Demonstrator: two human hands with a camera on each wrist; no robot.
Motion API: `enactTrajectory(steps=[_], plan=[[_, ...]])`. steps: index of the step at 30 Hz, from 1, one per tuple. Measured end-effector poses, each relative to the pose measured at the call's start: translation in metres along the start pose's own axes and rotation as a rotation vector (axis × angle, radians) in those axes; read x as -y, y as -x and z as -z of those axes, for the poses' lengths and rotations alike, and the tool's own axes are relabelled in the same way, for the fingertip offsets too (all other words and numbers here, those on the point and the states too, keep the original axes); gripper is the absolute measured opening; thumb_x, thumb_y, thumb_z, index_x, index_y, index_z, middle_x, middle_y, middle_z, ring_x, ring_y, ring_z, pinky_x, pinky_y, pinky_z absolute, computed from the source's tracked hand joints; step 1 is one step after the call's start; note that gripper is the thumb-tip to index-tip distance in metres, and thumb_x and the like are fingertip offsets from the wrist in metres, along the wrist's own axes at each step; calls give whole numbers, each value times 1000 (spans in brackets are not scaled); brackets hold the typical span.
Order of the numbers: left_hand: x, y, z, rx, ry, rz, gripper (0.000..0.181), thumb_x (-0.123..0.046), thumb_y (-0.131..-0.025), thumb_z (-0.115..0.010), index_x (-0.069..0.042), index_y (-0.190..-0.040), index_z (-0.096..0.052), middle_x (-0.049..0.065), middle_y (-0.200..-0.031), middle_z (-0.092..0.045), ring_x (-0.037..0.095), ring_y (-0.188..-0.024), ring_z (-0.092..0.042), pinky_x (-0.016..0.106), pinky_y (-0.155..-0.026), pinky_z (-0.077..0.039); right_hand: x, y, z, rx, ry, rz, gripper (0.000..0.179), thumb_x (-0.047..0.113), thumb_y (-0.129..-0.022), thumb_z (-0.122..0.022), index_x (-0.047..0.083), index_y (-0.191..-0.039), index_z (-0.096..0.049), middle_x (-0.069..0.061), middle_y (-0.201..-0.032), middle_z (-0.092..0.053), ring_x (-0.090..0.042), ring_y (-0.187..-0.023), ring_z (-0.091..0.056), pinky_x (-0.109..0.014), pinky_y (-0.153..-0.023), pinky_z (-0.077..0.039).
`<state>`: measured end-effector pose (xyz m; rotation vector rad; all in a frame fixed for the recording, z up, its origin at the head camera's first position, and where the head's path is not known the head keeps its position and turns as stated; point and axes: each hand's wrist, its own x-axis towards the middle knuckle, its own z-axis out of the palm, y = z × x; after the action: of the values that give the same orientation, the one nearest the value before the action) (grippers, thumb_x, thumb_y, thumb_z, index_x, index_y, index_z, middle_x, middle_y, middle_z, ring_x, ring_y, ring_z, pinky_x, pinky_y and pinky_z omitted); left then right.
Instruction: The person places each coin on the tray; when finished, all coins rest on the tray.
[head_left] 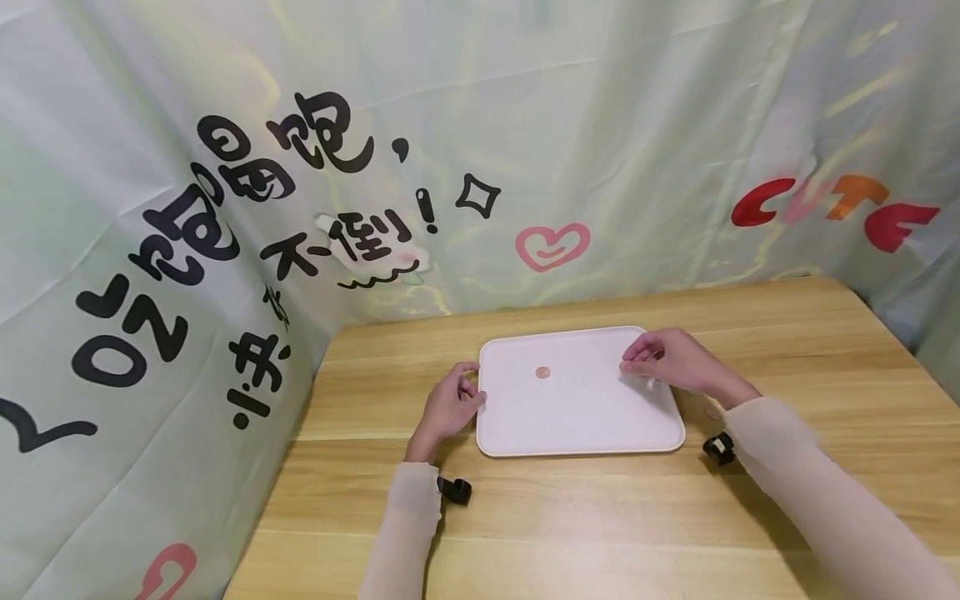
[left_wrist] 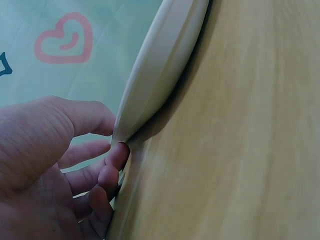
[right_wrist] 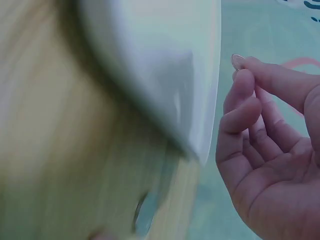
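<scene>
A white, shallow tray [head_left: 581,425] lies on the table, with a copper-coloured coin [head_left: 543,372] on it left of centre. At the tray's left edge is my left hand [head_left: 450,404]; its thumb and fingertips hold the rim, as the left wrist view shows at close range. Over the tray's right part is my right hand [head_left: 671,358]. Its thumb and finger pinch a small shiny coin [right_wrist: 237,61], of which only the edge shows in the right wrist view. The other fingers of that hand are curled.
On the wooden table [head_left: 600,533], right of the tray, lies a silvery coin-like piece [right_wrist: 145,214], blurred in the right wrist view. A printed cloth curtain [head_left: 637,167] hangs behind the table and along its left side.
</scene>
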<state>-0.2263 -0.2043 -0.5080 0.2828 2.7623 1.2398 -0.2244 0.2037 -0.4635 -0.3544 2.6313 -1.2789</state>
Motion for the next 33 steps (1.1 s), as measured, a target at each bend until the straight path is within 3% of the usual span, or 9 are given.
enactTrajectory(steps=[13, 19, 28, 33], plan=[[2, 1, 0, 3, -5, 6, 50, -17, -101, -74, -10, -149, -60, 6, -97, -69, 14, -78, -57, 30, -75, -47, 23, -47, -29, 69, -38, -29, 25, 16, -98, -82, -3, -114, -77, -14, -101, -78, -13, -84, -64, -24, -68, -52], [0, -1, 4, -2, -13, -5, 51, -17, -101, -75, -11, -149, -60, 5, -98, -69, 14, -78, -57, 29, -75, -47, 35, -66, -41, 84, -65, -7, 24, 15, -97, -82, -4, -113, -77, -13, -98, -78, -11, -82, -64, -24, -67, -51], [2, -1, 2, 2, -12, -19, 51, -16, -101, -75, -9, -149, -60, 6, -97, -68, 13, -77, -57, 29, -75, -47, 35, -81, -61, 98, -34, -20, 16, 8, -94, -83, -4, -104, -78, -13, -91, -80, -11, -76, -69, -24, -71, -56], [3, -1, 0, 0, -10, -18, 50, -16, -101, -75, -9, -149, -60, 5, -96, -69, 13, -76, -57, 29, -73, -47, 34, -83, -67, 73, 24, -11, 13, 6, -92, -84, -1, -101, -78, -9, -90, -77, -13, -81, -67, -27, -79, -53]])
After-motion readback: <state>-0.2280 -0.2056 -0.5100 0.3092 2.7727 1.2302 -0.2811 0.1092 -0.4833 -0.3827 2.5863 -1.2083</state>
